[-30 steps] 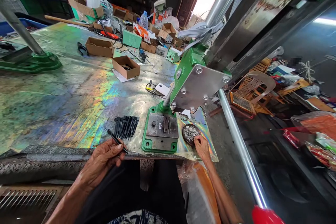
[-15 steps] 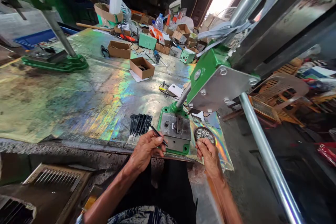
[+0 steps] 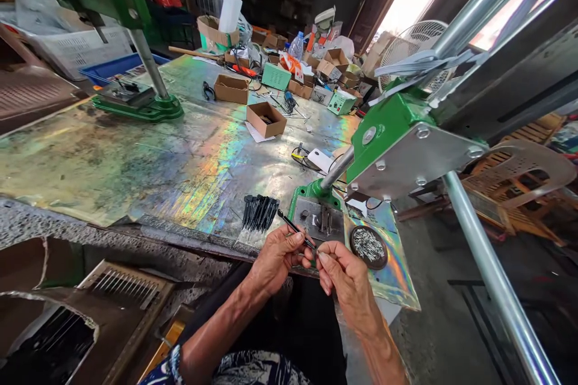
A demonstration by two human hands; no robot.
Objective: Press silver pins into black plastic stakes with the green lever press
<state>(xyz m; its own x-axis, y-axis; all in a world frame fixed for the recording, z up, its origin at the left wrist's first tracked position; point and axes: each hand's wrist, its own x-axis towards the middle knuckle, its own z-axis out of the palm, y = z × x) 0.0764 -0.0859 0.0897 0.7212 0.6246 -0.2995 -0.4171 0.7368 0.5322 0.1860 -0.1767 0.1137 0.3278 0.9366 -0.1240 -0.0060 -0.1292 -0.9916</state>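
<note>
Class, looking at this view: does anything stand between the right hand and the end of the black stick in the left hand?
Nothing visible does: the right hand is right at the end of the black stick held in the left hand.

Nothing readable, the water bottle's label [image 3: 297,47] probably too small.

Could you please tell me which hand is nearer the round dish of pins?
Right: the right hand is just left of the dish; the left hand is farther left.
</note>
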